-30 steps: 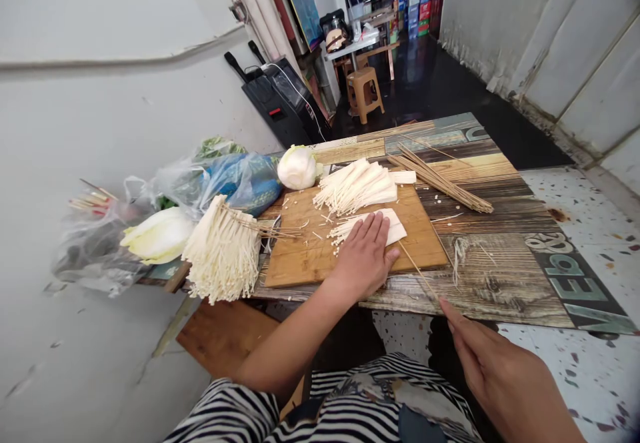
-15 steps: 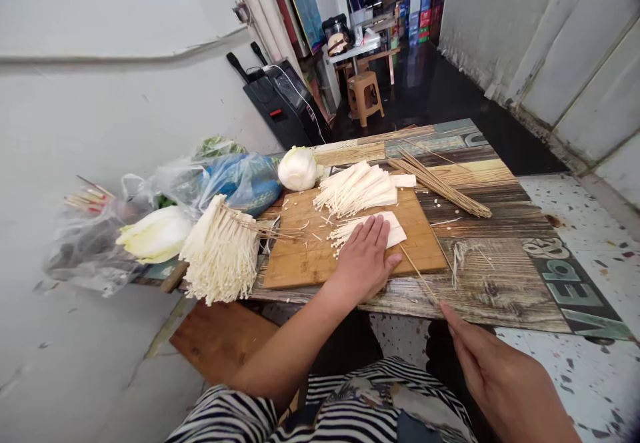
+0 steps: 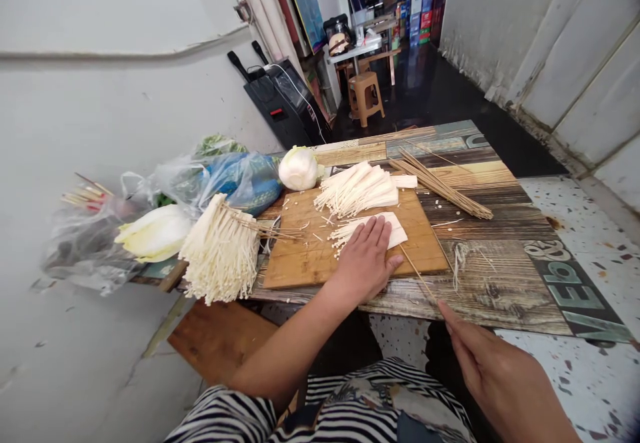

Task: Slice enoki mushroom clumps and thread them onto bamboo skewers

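My left hand (image 3: 367, 256) lies flat with fingers stretched out, pressing a flat bunch of enoki mushrooms (image 3: 397, 229) against the wooden cutting board (image 3: 300, 266). Low on the right, my right hand (image 3: 480, 346) pinches the near end of a thin bamboo skewer (image 3: 419, 275). The skewer's far end meets the bunch's edge beside my left thumb; whether its tip is inside is hidden. Behind my left hand rests a larger pile of enoki (image 3: 357, 188). Left of the board, skewered enoki (image 3: 220, 249) are stacked, their sticks reaching over the board.
Loose bamboo skewers (image 3: 445, 186) lie on the wood-patterned table (image 3: 500, 276) right of the board. A round cabbage piece (image 3: 299, 168) sits behind the board. At left are another cabbage (image 3: 155, 233) and plastic bags (image 3: 240, 179). A black wheeled case (image 3: 285, 103) leans by the wall.
Almost nothing differs. My right hand has shifted very slightly left towards the enoki bunch with the skewer; my left hand stays on the bunch.
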A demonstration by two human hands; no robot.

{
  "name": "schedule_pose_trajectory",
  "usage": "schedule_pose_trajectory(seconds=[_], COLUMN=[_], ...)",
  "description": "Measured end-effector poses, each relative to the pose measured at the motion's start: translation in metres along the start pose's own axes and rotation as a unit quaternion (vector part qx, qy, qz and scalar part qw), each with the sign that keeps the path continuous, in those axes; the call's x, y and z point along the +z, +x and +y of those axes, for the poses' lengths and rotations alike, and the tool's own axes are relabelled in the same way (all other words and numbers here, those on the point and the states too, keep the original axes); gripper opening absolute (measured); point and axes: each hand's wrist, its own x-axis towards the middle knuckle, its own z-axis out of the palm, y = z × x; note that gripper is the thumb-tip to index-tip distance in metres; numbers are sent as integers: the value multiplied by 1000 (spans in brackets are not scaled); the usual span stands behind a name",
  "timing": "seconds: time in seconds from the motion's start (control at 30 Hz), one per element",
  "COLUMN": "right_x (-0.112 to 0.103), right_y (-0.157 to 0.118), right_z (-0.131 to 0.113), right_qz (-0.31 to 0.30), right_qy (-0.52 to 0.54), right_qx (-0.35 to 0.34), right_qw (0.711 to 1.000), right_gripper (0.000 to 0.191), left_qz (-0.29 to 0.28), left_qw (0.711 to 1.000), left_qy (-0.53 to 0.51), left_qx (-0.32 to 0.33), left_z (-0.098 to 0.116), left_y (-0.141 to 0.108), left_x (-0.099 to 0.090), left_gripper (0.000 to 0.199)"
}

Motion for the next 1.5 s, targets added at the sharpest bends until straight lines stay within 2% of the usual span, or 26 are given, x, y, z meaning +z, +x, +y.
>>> schedule_pose_trajectory(seconds=[0.27, 0.6, 1.1, 1.33, 1.5], right_x=[1, 11, 16, 16, 12], right_y=[6, 5, 26, 20, 17], right_z=[0, 4, -3, -3, -3], right_qz=[8, 6, 26, 15, 6], right_qy=[2, 69, 83, 60, 49], right_qx=[-10, 10, 38, 15, -9], right_qw=[1000, 998, 995, 998, 999], right_gripper=[37, 37, 34, 36, 40], left_qz=[9, -4, 0, -5, 7], left_qw=[1000, 1000, 1000, 1000, 1000], left_qy=[-1, -2, -8, -20, -14], left_qx=[5, 11, 24, 9, 14], left_z=[-1, -3, -5, -5, -4], left_y=[0, 4, 2, -1, 0], left_x=[0, 1, 0, 0, 1], left_gripper=[66, 68, 68, 79, 72])
